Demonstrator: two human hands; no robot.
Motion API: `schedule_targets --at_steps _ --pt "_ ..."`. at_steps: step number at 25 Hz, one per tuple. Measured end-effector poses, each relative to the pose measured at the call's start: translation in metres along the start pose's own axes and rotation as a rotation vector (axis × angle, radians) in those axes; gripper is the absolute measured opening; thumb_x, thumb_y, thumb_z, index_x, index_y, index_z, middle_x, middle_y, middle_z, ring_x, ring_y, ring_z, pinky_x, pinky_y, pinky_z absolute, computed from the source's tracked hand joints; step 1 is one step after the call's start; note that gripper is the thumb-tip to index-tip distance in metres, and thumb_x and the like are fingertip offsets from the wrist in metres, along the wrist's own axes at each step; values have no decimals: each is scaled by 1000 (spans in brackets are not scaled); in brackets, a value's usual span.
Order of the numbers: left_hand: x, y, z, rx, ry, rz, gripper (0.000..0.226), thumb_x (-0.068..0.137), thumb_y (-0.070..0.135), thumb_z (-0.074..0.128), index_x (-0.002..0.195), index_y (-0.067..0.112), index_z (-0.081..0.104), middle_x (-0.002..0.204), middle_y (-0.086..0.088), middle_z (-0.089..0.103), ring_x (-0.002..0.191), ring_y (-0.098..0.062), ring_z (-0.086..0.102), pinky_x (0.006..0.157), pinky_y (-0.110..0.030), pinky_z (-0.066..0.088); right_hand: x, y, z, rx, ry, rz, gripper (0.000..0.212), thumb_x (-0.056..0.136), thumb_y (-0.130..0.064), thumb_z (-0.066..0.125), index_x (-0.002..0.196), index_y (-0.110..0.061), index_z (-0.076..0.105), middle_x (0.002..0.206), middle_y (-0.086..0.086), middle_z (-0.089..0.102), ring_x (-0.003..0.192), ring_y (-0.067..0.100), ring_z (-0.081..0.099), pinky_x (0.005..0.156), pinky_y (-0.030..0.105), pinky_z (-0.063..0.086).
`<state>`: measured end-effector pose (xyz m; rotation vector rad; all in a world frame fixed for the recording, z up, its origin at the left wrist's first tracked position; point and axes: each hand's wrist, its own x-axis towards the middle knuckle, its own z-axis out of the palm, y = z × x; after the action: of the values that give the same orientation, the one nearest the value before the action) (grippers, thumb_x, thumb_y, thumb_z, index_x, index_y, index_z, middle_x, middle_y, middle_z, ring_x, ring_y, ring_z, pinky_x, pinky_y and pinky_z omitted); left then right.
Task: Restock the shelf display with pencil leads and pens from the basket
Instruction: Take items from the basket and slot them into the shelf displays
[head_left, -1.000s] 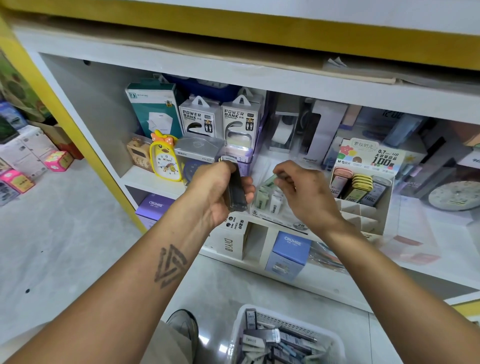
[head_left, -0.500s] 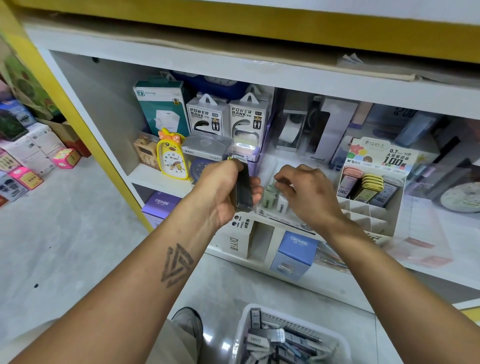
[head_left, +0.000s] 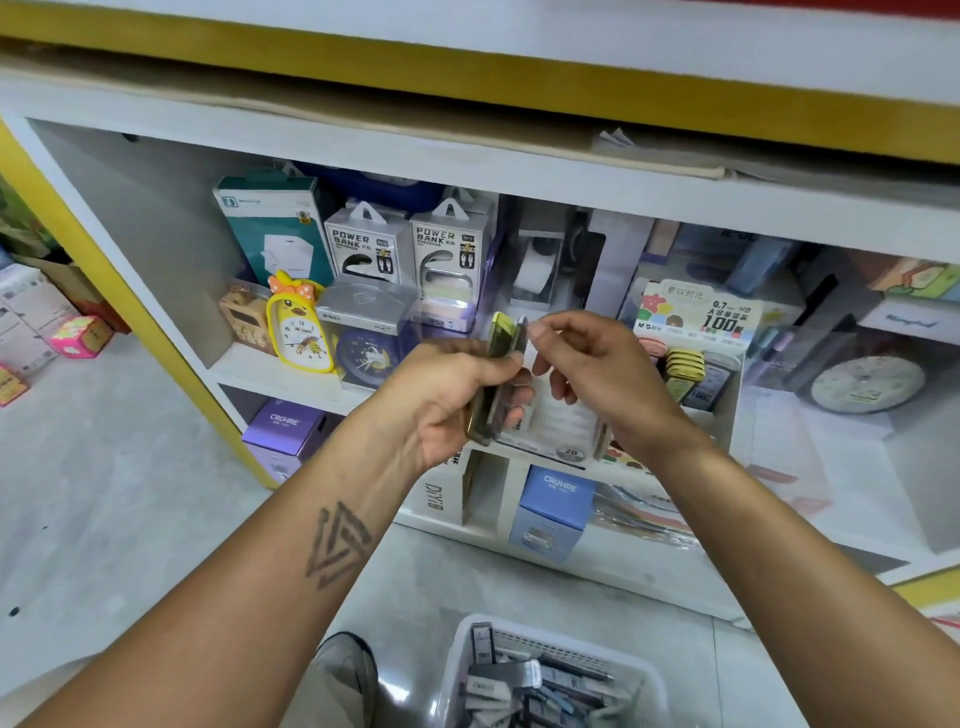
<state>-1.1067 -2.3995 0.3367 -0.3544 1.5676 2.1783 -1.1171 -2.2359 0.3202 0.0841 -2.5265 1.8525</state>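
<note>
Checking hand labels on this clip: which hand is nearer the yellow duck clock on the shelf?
Left. The left hand, holding a stack of lead cases, is just right of the yellow duck clock; the right hand is farther right, beyond the cases.

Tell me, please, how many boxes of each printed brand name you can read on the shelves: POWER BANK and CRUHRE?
POWER BANK boxes: 2
CRUHRE boxes, one purple and one blue: 2
Total: 4
</note>
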Motion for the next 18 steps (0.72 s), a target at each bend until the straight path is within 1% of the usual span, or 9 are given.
schedule_targets --at_steps 2,4,6,8,11,12,14,16,18 --pt "-1 -7 14 39 -48 -7 33 86 -2 69 118 -4 62 100 -22 71 72 -26 66 63 -34 55 -8 -3 -13 8 7 39 22 92 -38 69 99 -17 70 68 3 70 54 17 54 49 25 44" --pt "-2 -15 30 50 -81 -23 36 83 -4 70 118 -3 62 101 -22 70 74 -28 67 64 -35 57 -13 -2 -29 31 53 76 17 92 -24 70 97 -8 70 62 3 66 51 18 53 47 26 44" --pt "0 -20 42 21 -96 -31 32 85 -4 67 117 -5 63 106 -25 69 86 -34 69 73 -45 60 -19 -2 -47 57 96 118 8 92 -7 65 96 -6 72 62 7 65 50 17 56 50 28 48" --pt "3 -23 56 -11 -79 -36 27 87 -4 65 114 -6 66 105 -25 71 91 -35 70 73 -52 60 -26 -1 -71 75 145 118 18 90 2 59 96 -9 72 67 14 66 54 19 59 54 30 51" --pt "8 -25 74 24 -15 -38 16 92 1 61 106 -3 68 81 -19 68 68 -28 65 67 -45 59 -36 1 -111 33 218 -1 24 87 7 61 97 -12 71 71 21 61 63 19 58 57 26 50" --pt "10 -26 80 58 12 -47 17 95 4 58 107 -1 68 76 -15 65 62 -25 62 59 -40 59 -39 3 -123 -53 246 -51 24 87 6 61 96 -14 71 74 22 62 65 19 56 60 27 48" --pt "12 -29 88 113 45 -75 20 98 11 54 110 2 68 74 -13 64 57 -23 59 44 -30 53 -43 9 -142 -376 313 -158 24 87 -2 63 97 -22 70 79 10 68 69 15 59 66 30 51" --pt "15 -33 95 114 29 -93 20 98 12 53 110 3 67 78 -14 64 61 -24 60 45 -27 52 -47 17 -154 -674 374 -248 21 88 -9 64 102 -24 68 86 1 73 75 17 65 72 34 56" --pt "19 -37 101 106 12 -98 17 98 12 54 105 3 66 78 -15 65 64 -24 61 50 -29 55 -49 26 -158 -787 390 -290 17 91 -13 65 107 -20 65 90 4 74 78 25 68 72 41 57"
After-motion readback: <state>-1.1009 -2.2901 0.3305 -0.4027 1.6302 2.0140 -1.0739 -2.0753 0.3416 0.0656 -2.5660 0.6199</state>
